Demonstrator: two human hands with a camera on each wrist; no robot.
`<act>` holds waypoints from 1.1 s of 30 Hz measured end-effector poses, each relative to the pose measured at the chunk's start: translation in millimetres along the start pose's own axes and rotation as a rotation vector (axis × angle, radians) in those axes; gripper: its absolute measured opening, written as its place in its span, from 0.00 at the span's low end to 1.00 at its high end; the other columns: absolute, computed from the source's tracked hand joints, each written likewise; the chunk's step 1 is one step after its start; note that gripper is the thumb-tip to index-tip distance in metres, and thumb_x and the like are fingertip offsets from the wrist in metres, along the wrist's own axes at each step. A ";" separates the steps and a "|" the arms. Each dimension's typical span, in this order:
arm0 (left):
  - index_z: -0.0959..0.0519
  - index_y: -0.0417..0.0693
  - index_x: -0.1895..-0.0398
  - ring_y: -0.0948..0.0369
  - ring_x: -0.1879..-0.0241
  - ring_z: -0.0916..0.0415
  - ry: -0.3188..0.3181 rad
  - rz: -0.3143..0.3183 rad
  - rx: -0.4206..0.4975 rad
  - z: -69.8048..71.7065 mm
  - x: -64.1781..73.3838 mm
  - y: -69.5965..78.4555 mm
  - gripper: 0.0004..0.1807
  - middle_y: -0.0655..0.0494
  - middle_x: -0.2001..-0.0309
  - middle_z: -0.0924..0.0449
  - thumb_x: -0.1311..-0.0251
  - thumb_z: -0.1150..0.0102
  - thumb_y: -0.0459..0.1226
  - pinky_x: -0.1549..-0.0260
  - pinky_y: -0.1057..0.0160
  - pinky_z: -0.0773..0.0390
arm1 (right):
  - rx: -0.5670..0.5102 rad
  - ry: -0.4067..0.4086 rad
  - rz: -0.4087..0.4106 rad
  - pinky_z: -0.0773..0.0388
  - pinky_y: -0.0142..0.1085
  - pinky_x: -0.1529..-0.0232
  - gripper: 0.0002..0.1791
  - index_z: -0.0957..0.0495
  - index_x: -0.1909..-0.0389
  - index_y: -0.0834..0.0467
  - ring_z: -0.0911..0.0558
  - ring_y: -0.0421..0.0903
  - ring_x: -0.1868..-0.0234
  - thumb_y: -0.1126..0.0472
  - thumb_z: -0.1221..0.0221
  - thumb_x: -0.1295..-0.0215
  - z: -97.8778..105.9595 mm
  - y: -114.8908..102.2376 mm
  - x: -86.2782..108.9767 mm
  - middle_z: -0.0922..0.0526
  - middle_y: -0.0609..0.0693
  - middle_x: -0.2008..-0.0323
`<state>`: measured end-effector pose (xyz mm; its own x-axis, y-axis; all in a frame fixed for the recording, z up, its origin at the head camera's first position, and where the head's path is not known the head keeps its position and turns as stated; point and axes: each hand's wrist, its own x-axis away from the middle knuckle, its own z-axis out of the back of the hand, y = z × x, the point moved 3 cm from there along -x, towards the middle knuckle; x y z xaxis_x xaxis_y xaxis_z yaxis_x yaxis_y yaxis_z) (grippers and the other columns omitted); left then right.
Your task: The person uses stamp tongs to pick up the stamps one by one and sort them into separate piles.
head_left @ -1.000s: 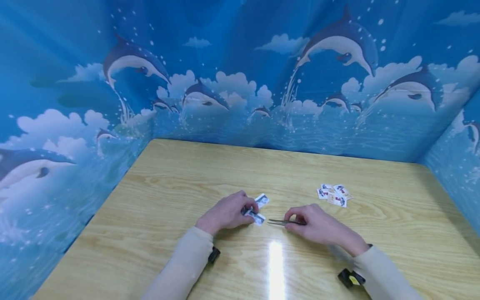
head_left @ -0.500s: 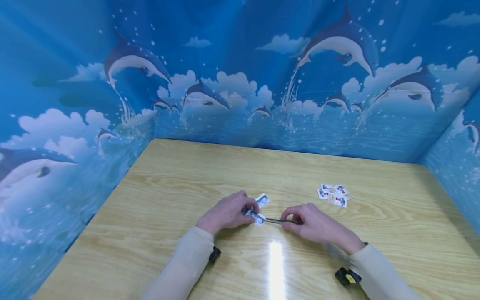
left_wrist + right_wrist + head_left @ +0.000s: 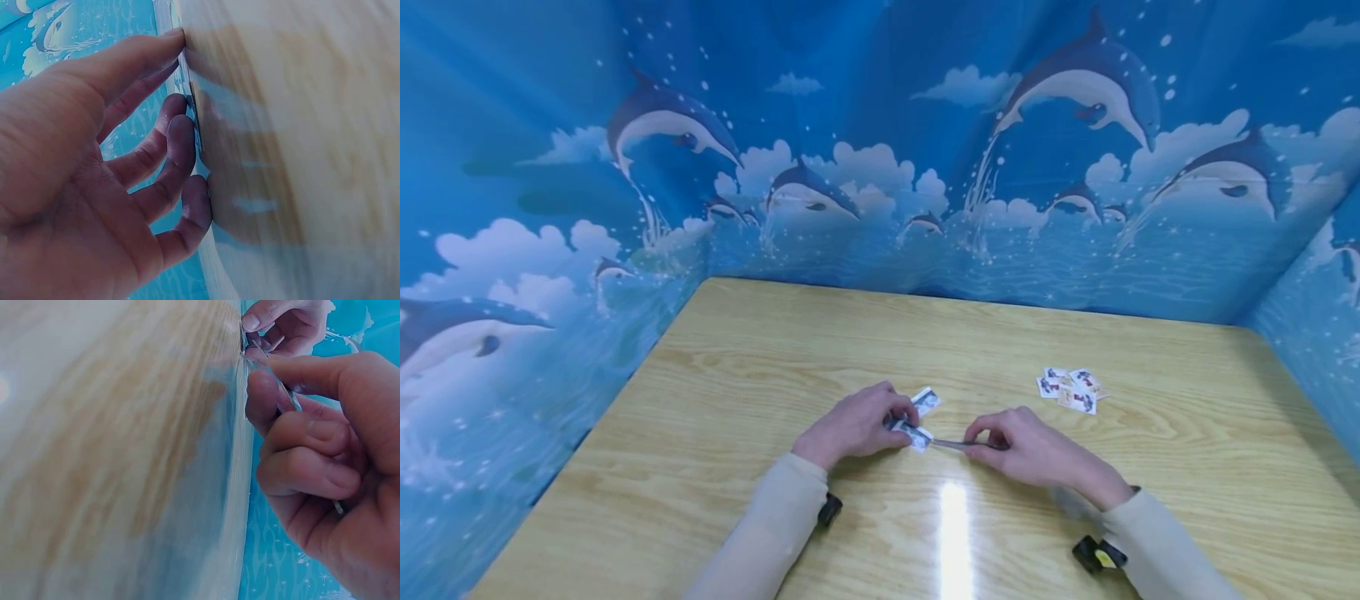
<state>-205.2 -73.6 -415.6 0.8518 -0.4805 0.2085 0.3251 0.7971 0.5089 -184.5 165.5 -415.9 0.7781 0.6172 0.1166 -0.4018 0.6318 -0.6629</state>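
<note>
My left hand point(image 3: 861, 422) bends over two small printed paper slips on the wooden table. Its fingertips and thumb press down on the nearer slip point(image 3: 914, 435), partly hiding it. Another printed slip point(image 3: 926, 401) sticks out beyond the fingers. In the left wrist view, the fingertips point(image 3: 199, 200) rest on the tabletop in a loose curve. My right hand point(image 3: 1030, 446) pinches metal tweezers point(image 3: 951, 445) between thumb and index finger. The tweezers point left, their tips together at the right edge of the nearer slip. In the right wrist view, the tweezers point(image 3: 289, 395) reach toward the left hand point(image 3: 287, 328).
Several small printed pictures point(image 3: 1067, 390) lie in an overlapping group beyond the right hand. The wood-grain table point(image 3: 760, 333) has a bright light reflection near its front. Behind and beside it hangs a blue curtain point(image 3: 880, 108) with dolphins. Each wrist wears a small black device.
The tweezers have moved left until their tips meet the nearer slip's edge, and their spread tips have come together. My left hand stays in place.
</note>
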 end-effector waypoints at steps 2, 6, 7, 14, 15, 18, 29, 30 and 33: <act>0.15 0.65 0.57 0.63 0.61 0.30 0.002 -0.002 0.002 0.0 0.1 0.0 0.08 0.60 0.56 0.25 0.39 0.29 0.45 0.58 0.62 0.27 | -0.008 -0.007 0.001 0.37 0.28 0.82 0.07 0.14 0.57 0.50 0.34 0.31 0.83 0.54 0.37 0.30 0.2 -0.8 0.4 0.25 0.38 0.82; 0.15 0.65 0.57 0.63 0.60 0.30 0.003 0.001 0.007 0.1 0.5 0.0 0.08 0.60 0.56 0.25 0.39 0.29 0.44 0.57 0.62 0.27 | -0.014 -0.012 0.007 0.37 0.28 0.82 0.07 0.14 0.57 0.49 0.34 0.31 0.84 0.54 0.37 0.30 -0.3 -2.6 -0.4 0.26 0.37 0.83; 0.15 0.65 0.57 0.63 0.60 0.30 0.003 0.000 0.007 0.2 0.5 0.1 0.08 0.60 0.56 0.25 0.38 0.29 0.44 0.57 0.62 0.27 | -0.015 -0.010 0.010 0.37 0.28 0.82 0.07 0.14 0.57 0.49 0.33 0.31 0.84 0.54 0.37 0.30 -0.7 -3.0 -0.8 0.25 0.37 0.83; 0.15 0.64 0.56 0.63 0.60 0.30 0.001 -0.003 0.006 1.3 1.4 1.1 0.08 0.60 0.56 0.25 0.38 0.29 0.45 0.57 0.62 0.28 | -0.009 -0.001 0.029 0.35 0.28 0.82 0.05 0.15 0.58 0.50 0.31 0.32 0.83 0.57 0.37 0.30 -3.4 -5.0 -4.5 0.23 0.38 0.82; 0.15 0.64 0.56 0.63 0.60 0.30 0.001 -0.003 0.007 1.5 1.6 1.1 0.08 0.60 0.56 0.25 0.38 0.29 0.45 0.57 0.62 0.28 | -0.011 -0.002 0.027 0.34 0.28 0.82 0.04 0.15 0.58 0.51 0.30 0.32 0.83 0.57 0.37 0.30 -3.6 -5.1 -4.9 0.23 0.39 0.82; 0.15 0.64 0.56 0.63 0.61 0.30 0.000 0.000 0.008 1.6 1.8 0.9 0.08 0.60 0.56 0.25 0.38 0.29 0.45 0.57 0.62 0.27 | -0.020 -0.009 0.026 0.33 0.28 0.82 0.04 0.16 0.59 0.51 0.28 0.33 0.83 0.58 0.37 0.30 -4.1 -5.3 -5.9 0.21 0.41 0.81; 0.16 0.62 0.54 0.64 0.62 0.30 -0.031 -0.057 0.040 1.6 3.2 -0.8 0.10 0.60 0.58 0.26 0.38 0.30 0.43 0.59 0.63 0.28 | -0.018 0.001 0.035 0.37 0.27 0.83 0.03 0.16 0.59 0.52 0.33 0.30 0.84 0.59 0.37 0.30 -2.1 -2.4 3.5 0.25 0.37 0.83; 0.16 0.62 0.54 0.64 0.62 0.30 -0.032 -0.061 0.047 1.8 3.5 -1.4 0.11 0.60 0.58 0.26 0.38 0.30 0.43 0.59 0.63 0.28 | -0.019 0.007 0.037 0.38 0.27 0.83 0.03 0.16 0.60 0.52 0.34 0.30 0.84 0.59 0.37 0.30 -1.7 -1.7 5.6 0.26 0.36 0.83; 0.17 0.60 0.54 0.63 0.62 0.30 -0.027 -0.075 0.062 2.7 5.1 -2.8 0.10 0.59 0.59 0.26 0.38 0.30 0.42 0.61 0.64 0.28 | -0.041 0.022 0.050 0.37 0.27 0.83 0.03 0.16 0.60 0.52 0.34 0.29 0.84 0.59 0.37 0.30 -0.8 0.6 12.1 0.26 0.36 0.83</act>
<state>-202.9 -79.2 -413.7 0.8144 -0.5483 0.1899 0.3609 0.7349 0.5741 -175.0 173.0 -415.5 0.7683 0.6366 0.0667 -0.4206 0.5806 -0.6971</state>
